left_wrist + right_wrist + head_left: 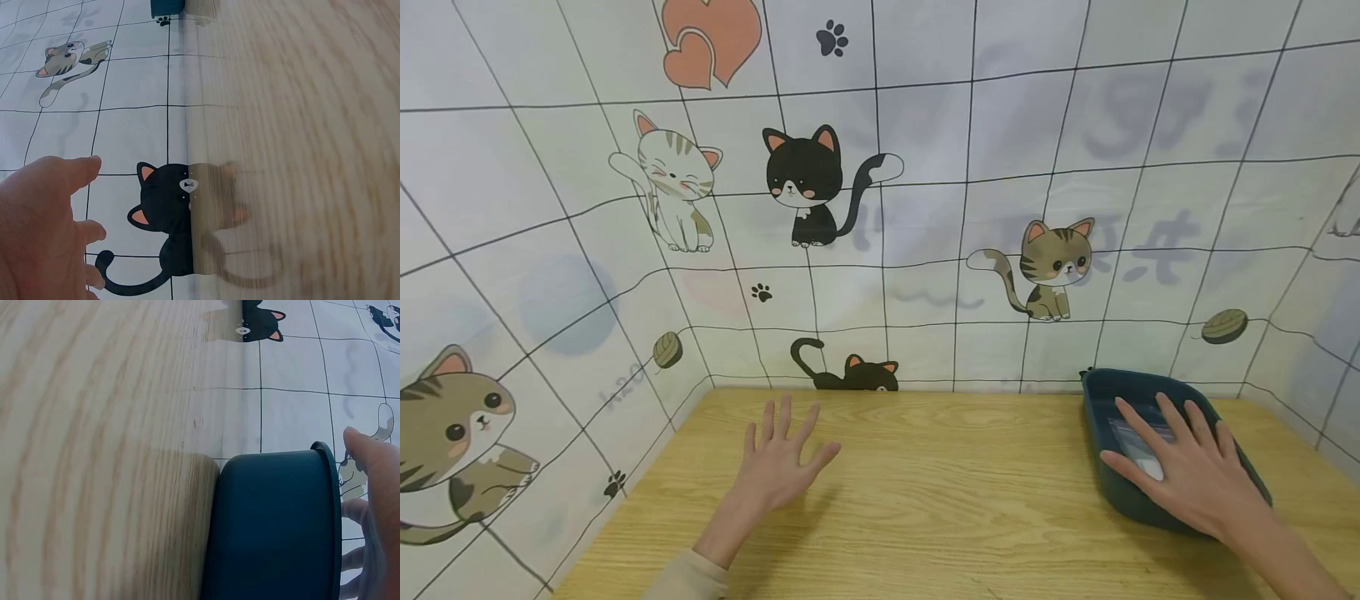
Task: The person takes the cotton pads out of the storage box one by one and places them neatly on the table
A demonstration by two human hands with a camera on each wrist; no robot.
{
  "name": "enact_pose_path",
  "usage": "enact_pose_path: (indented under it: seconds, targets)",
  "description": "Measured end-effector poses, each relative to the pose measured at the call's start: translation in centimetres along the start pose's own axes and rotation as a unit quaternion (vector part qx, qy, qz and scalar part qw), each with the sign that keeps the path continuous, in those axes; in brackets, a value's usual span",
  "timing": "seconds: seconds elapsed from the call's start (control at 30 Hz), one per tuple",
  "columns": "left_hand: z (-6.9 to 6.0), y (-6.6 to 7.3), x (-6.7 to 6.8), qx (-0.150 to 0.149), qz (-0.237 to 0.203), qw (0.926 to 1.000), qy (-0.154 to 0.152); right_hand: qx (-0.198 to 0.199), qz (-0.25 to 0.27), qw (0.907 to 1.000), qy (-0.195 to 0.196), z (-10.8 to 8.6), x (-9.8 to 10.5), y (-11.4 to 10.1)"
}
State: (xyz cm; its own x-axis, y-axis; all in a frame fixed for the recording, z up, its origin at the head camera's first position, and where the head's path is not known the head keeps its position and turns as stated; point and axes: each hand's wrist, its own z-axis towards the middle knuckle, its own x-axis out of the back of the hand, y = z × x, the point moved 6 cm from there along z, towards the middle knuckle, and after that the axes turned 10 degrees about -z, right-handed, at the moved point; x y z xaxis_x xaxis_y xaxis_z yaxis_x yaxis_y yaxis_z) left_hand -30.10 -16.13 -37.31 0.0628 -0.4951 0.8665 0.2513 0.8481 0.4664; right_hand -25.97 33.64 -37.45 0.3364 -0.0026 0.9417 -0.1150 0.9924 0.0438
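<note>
My left hand [778, 467] hovers above the left part of the wooden table [955, 483], fingers spread and holding nothing. In the left wrist view that left hand [44, 219] shows at the lower left, apart from the tabletop. At the right, my right hand [1202, 479] is spread over a dark teal plastic basin [1108, 467]. Inside the basin lies something white in clear plastic [1142, 446], partly hidden by the fingers. The right wrist view shows the basin's side wall [275, 531] on the table, with the right hand [375, 506] above its rim, gripping nothing.
A white wall covering [925, 208] with a black grid and cartoon cats rises behind the table and along both sides. The table's back edge [925, 392] meets it. The basin stands near the back right corner.
</note>
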Motion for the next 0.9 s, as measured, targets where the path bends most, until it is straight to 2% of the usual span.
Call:
enact_pose_path:
  seconds: [0.57,0.9]
  targets:
    - [0.0,0.4,0.0,-0.01,0.009,0.9999,0.011,-0.005,0.005,0.9999,-0.015,0.1,0.5,0.8]
    - [0.2,0.5,-0.1,-0.011,-0.007,0.9998,0.016,-0.009,0.013,0.9995,-0.029,0.4,0.7,1.3]
